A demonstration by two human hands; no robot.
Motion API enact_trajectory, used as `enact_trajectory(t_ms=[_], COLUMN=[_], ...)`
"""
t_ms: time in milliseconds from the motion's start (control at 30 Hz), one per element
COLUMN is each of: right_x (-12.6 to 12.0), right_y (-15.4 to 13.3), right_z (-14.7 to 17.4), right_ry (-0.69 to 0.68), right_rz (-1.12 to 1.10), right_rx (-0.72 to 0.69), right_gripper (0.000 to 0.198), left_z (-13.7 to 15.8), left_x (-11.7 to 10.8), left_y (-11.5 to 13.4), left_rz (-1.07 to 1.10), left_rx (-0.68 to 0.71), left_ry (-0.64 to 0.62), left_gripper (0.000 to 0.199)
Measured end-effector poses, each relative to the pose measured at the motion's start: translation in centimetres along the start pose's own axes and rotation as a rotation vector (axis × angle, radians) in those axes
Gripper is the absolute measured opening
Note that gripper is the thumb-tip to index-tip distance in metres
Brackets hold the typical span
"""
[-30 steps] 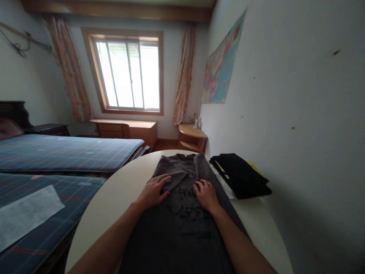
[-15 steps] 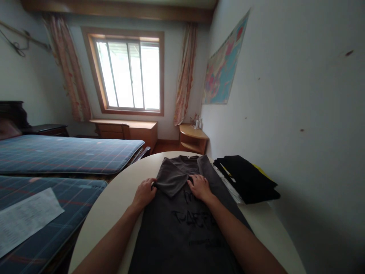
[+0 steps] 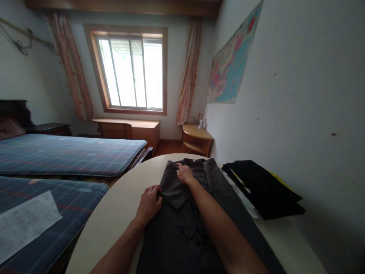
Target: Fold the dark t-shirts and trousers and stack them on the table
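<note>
A dark grey T-shirt with black lettering lies front up on the pale round table, its collar at the far end. Its left sleeve is folded inward over the chest. At the shirt's left edge, my left hand has its fingers curled on the fabric by the sleeve fold. My right hand rests on the folded sleeve just below the collar, fingers apart and stretched out over the cloth. My right forearm covers part of the lettering.
On the right of the table sits a stack of folded black clothes with yellow and white parts, close to the wall. Two plaid mattresses are at the left, the nearer one bearing a printed paper sheet. A corner shelf stands beyond the table.
My right hand has moved up and left across the folded sleeve toward the collar. My left hand stays by the shirt's left edge. The camera view has shifted slightly.
</note>
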State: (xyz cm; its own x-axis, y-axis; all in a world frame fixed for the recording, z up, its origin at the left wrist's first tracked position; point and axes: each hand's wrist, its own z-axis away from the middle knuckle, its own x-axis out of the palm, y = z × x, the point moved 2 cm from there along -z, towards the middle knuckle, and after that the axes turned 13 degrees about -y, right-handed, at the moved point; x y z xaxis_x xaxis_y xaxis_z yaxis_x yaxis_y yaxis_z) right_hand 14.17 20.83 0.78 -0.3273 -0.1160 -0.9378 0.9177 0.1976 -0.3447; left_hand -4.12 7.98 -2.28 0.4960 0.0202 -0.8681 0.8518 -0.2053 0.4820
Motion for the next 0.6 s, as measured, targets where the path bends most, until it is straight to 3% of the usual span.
enact_trajectory(t_ms=[267, 433, 600], right_x=[0.4, 0.4, 2.0], right_y=[-1.9, -3.7, -5.0], right_z=[-3.6, -4.9, -4.6], right_ry=[-0.069, -0.034, -0.078], right_rz=[-0.025, -0.017, 0.034], right_rx=[-0.030, -0.116, -0.178], right_gripper=[0.036, 0.052, 0.061], left_z=[0.1, -0.1, -0.2], left_x=[-0.2, -0.1, 0.0], left_y=[0.4, 0.2, -0.2], left_rz=[0.016, 0.046, 0.066], left_rx=[-0.033, -0.047, -0.087], left_ry=[-0.011, 0.012, 0.093], left_gripper=[0.021, 0.023, 0.014])
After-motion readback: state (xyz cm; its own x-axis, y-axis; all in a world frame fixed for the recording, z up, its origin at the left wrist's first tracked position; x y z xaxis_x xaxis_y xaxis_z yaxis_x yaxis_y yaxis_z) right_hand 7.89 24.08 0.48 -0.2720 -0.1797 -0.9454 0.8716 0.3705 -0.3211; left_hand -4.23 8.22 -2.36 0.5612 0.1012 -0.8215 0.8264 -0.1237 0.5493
